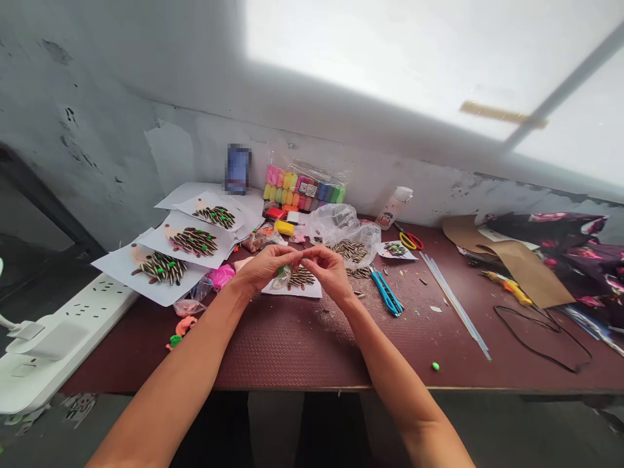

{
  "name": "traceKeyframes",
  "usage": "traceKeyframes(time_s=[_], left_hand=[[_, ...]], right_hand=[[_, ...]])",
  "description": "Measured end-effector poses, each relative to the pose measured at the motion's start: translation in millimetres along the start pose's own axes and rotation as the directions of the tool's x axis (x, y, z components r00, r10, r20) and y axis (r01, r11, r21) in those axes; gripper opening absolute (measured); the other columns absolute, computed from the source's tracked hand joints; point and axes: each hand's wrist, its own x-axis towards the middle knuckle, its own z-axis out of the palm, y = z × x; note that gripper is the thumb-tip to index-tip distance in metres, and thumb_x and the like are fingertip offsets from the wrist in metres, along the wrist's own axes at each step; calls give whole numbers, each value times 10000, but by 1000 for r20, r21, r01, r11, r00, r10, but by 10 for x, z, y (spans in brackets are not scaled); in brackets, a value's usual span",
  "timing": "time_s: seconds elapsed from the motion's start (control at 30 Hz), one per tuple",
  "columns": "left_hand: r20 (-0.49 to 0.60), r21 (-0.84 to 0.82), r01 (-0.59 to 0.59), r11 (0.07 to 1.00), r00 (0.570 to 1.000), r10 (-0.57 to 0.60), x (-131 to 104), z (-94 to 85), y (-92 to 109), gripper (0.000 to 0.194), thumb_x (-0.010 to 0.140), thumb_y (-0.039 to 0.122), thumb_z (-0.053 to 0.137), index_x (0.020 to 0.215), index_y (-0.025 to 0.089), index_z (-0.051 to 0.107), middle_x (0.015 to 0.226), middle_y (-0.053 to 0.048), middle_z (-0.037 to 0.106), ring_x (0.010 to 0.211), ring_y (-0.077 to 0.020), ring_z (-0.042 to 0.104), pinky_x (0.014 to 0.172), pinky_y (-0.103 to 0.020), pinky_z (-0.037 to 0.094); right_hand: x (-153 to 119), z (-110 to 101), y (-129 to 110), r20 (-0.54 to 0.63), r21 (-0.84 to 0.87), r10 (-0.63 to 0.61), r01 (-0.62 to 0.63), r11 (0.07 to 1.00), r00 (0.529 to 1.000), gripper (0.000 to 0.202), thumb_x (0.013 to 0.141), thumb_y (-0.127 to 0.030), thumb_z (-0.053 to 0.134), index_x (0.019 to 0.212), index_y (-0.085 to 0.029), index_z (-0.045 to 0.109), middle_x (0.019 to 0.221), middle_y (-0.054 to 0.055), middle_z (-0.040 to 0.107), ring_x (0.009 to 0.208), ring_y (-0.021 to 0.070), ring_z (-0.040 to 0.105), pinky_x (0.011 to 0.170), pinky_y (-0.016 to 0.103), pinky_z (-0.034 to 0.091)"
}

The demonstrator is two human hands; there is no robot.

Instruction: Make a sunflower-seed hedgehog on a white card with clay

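My left hand (pixel 266 265) is closed around a small clear plastic bag of green clay (pixel 281 279), which hangs below its fingers. My right hand (pixel 330 270) is in a pinch, its fingertips meeting those of the left; whatever lies between them is too small to make out. Beneath both hands is a white paper sheet (pixel 312 292) with striped sunflower seeds (pixel 301 277) on it, partly hidden by the hands and bag. Just beyond the right hand, more loose sunflower seeds (pixel 350 251) lie in and around a clear plastic bag (pixel 336 221).
Hedgehog pictures made with seeds and green dots (pixel 192 242) are stacked at left, above a power strip (pixel 92 305). Colored clay packs (pixel 302 188) lean on the wall. Rightward are a teal cutter (pixel 387 294), scissors (pixel 410 240), glue sticks (pixel 455 305), a glue gun (pixel 511 288) and a bottle (pixel 394 208).
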Motion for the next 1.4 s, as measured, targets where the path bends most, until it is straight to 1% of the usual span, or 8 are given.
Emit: traceKeyframes(time_s=[0.27,0.6,0.73,0.87,0.97,1.13,1.27,1.4], left_hand=[[-24,-77,49,996,998,-51,-7,-4,16,367,620,443,890,671,142,686,595,17,591,509,-84,520,473,-208,433],[-64,-38,69,997,995,-71,7,-55,9,363,608,454,897,662,144,717,604,-3,620,530,-97,522,487,-228,414],[-157,-69,36,997,987,-47,1,-101,58,325,589,401,910,673,150,722,597,12,615,509,-79,505,478,-215,390],[-234,-70,-6,998,972,-10,-6,-106,98,298,559,346,914,726,168,744,639,13,643,534,-78,518,498,-210,411],[-215,-28,0,1000,977,-6,2,-89,82,318,553,360,918,723,166,732,657,6,657,527,-72,507,479,-200,397],[-128,-10,58,998,990,-59,28,-67,5,423,574,499,909,659,144,696,613,-3,638,499,-72,505,452,-194,388],[-65,-19,79,997,995,-80,34,-52,-47,460,609,555,887,675,138,701,627,-20,643,504,-104,548,466,-233,444],[-82,56,29,998,996,-24,38,-59,-57,484,619,590,869,643,138,700,648,-39,666,530,-110,553,481,-234,443]], right_hand=[[7,-1,-48,29,120,147,-149,981,989,328,706,-507,831,845,-215,778,748,10,691,619,113,521,572,254,441],[-23,22,-72,-10,-78,-38,37,996,999,276,770,-497,790,828,-228,776,725,-4,572,622,113,440,601,272,420],[-32,47,-74,14,-4,18,-18,1000,1000,323,804,-499,741,987,-233,754,830,13,627,661,119,495,615,269,429],[-39,44,-92,-43,-15,54,-54,998,998,336,774,-519,763,796,-202,653,684,-23,550,591,102,429,554,248,372],[-49,36,-102,-49,-107,30,-35,994,998,394,808,-551,722,696,-204,574,620,-38,484,568,100,396,533,246,347],[-62,48,-60,-17,-157,-50,46,986,999,311,828,-512,728,910,-215,685,755,-7,602,596,111,459,566,258,392],[-54,32,-10,-14,-216,-92,87,973,996,241,841,-453,737,829,-213,715,754,0,612,592,109,442,576,264,396],[-43,12,2,-9,-245,-122,116,962,992,172,849,-381,732,819,-212,734,748,-3,602,595,108,444,578,262,395]])
